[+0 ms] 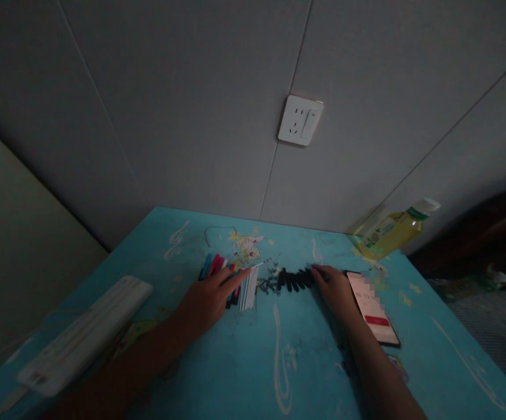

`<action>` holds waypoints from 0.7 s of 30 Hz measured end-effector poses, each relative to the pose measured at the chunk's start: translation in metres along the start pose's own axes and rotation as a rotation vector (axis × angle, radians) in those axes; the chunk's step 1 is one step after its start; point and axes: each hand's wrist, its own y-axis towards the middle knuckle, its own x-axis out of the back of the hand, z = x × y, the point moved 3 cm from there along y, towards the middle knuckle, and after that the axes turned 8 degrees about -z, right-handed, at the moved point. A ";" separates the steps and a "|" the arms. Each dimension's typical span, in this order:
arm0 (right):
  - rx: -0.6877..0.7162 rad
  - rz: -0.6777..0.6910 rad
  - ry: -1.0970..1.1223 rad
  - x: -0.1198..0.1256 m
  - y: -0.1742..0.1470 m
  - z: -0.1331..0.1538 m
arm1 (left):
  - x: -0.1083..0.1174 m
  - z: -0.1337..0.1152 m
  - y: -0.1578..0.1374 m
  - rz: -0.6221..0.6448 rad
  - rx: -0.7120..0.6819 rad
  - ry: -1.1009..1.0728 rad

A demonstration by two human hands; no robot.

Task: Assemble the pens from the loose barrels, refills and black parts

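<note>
No legible text, phone screen (370, 303) blurred and partly pixelated, bottle label (382, 232) too unclear

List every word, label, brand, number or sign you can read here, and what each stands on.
Nothing is legible.
Phone screen: print and a red bar, too blurred, partly pixelated.
Bottle label: too small and blurred.
Wall socket: tiny mark on its switch, too small.
Long white device: faint marks, too blurred.
Pens and white sticks: no legible lettering.
</note>
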 end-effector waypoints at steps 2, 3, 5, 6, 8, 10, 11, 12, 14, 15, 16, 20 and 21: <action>0.019 0.003 -0.008 0.004 -0.001 0.006 | 0.000 -0.001 0.000 0.007 -0.007 -0.004; 0.035 -0.006 -0.017 0.006 -0.003 0.012 | 0.000 -0.002 0.000 0.010 -0.011 -0.008; 0.079 -0.044 -0.016 0.011 -0.008 0.031 | 0.001 -0.006 0.001 0.011 -0.036 -0.023; 0.103 -0.061 0.004 0.013 -0.013 0.044 | 0.002 -0.008 0.001 0.012 -0.054 -0.028; 0.102 -0.050 0.136 0.012 -0.024 0.072 | 0.003 -0.014 0.001 0.017 -0.091 -0.025; 0.066 0.037 0.300 0.007 -0.035 0.100 | 0.004 -0.019 -0.001 0.024 -0.115 -0.001; 0.053 0.059 0.365 0.004 -0.040 0.112 | 0.003 -0.021 -0.002 0.030 -0.125 0.009; 0.050 0.071 0.411 0.001 -0.044 0.121 | 0.002 -0.023 -0.004 0.037 -0.138 0.011; 0.040 0.068 0.467 -0.002 -0.047 0.130 | -0.002 -0.027 -0.009 0.064 -0.168 -0.006; 0.022 0.059 0.480 -0.003 -0.048 0.131 | -0.004 -0.028 -0.011 0.085 -0.182 -0.023; -0.006 0.050 0.491 -0.003 -0.048 0.130 | -0.006 -0.029 -0.013 0.109 -0.196 -0.044; -0.124 0.056 0.569 -0.006 -0.047 0.123 | -0.010 -0.031 -0.015 0.177 -0.234 -0.090; -0.140 0.066 0.601 -0.007 -0.047 0.122 | -0.009 -0.032 -0.014 0.188 -0.241 -0.090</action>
